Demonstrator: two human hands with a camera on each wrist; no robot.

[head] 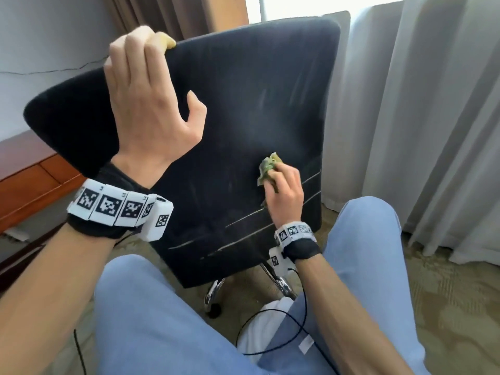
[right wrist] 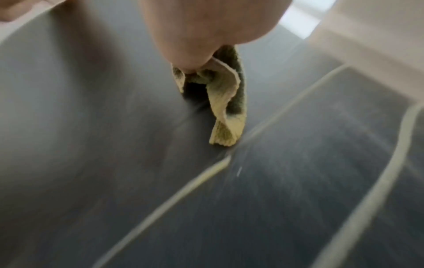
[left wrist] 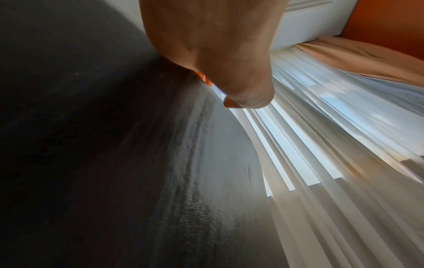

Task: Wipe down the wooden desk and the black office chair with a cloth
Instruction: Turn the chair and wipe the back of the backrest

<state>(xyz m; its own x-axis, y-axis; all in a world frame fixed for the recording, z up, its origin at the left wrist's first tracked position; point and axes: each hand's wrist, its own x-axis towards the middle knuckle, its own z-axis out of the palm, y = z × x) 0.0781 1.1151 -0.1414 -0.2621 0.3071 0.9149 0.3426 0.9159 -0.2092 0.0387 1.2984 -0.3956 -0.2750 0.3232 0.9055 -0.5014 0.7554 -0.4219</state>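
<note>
The black office chair faces away from me, its backrest tilted toward me and filling the middle of the head view. My left hand grips the backrest's top edge, fingers curled over it, thumb free on the near side. Lower right on the backrest, my right hand holds a crumpled green cloth against the fabric, just above two pale seams. In the right wrist view the cloth hangs from my fingers and touches the dark fabric beside a seam. The left wrist view shows my palm over the chair's back.
The wooden desk runs along the left wall behind the chair. White curtains hang at the right, brown drapes behind. The chair's chrome base stands on patterned carpet between my knees. A black cable crosses my lap.
</note>
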